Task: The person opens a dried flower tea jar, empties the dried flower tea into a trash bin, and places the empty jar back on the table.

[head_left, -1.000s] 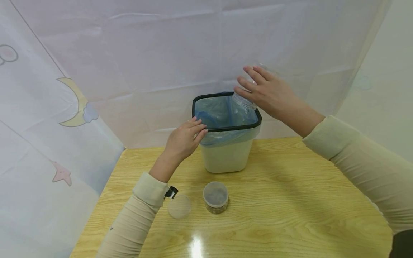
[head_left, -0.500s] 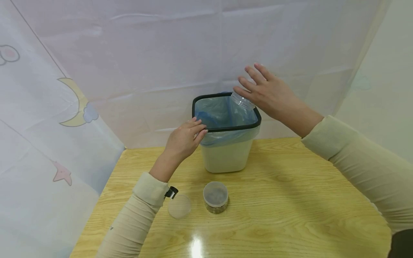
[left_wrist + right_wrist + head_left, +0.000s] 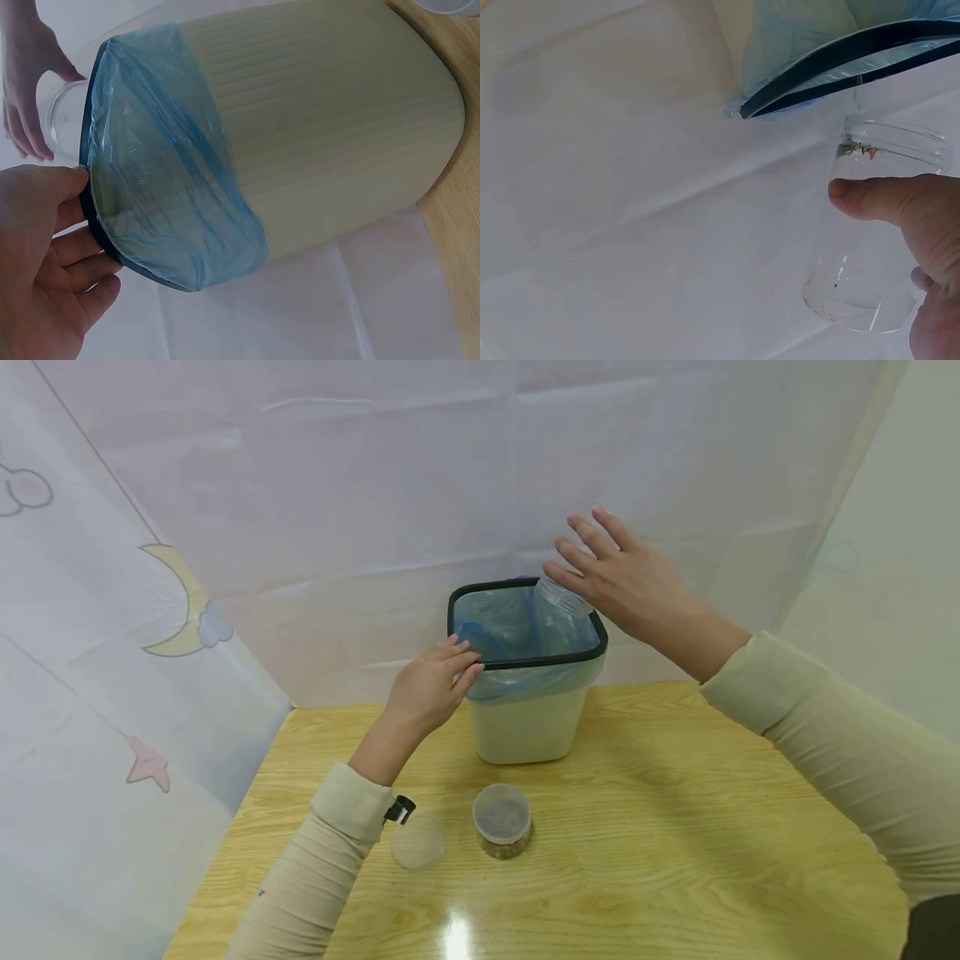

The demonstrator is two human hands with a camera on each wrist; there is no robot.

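My right hand grips a clear jar, tipped mouth down over the right side of a trash bin. In the right wrist view my thumb lies along the jar's side, and small dark bits cling near its threaded mouth. A blue bag lines the cream bin and folds over its black rim. At the rim's front left corner, my left hand pinches it between thumb and fingers. What lies at the bottom of the bin is hidden.
A short clear jar with a frosted lid stands on the wooden table in front of the bin. Left of it lies a translucent round lid, beside my left cuff. A pale patterned sheet hangs right behind the bin.
The jar has tilted a little further, and its base no longer shows above my right fingers. My right fingers have spread slightly. My left hand and the bin stay in place.
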